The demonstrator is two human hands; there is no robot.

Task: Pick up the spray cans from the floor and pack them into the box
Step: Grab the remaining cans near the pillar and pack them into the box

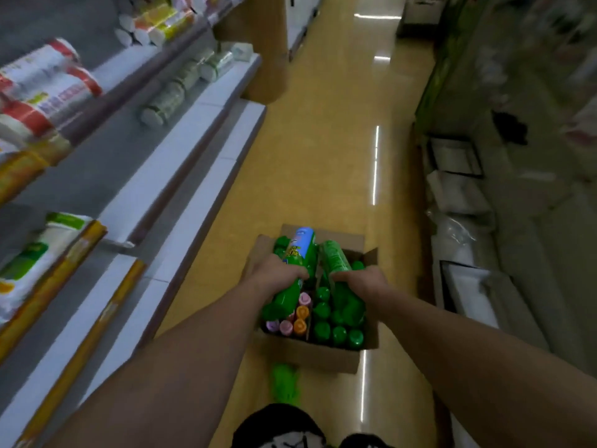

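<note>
An open cardboard box (319, 357) stands on the yellow floor, packed with upright spray cans showing green, pink and orange caps (336, 331). My left hand (274, 273) grips a green spray can with a blue top (295, 270), held tilted over the box's left half. My right hand (361, 281) grips a second green spray can (334, 258), also tilted over the box. A blurred green object, perhaps another can (284, 381), lies on the floor just in front of the box.
White shop shelves (181, 176) with wrapped rolls and packs line the left side of the aisle. Dim shelving with white packages (462, 195) runs along the right. The yellow floor (323, 156) stretches ahead between them. My dark shoes (281, 428) show at the bottom.
</note>
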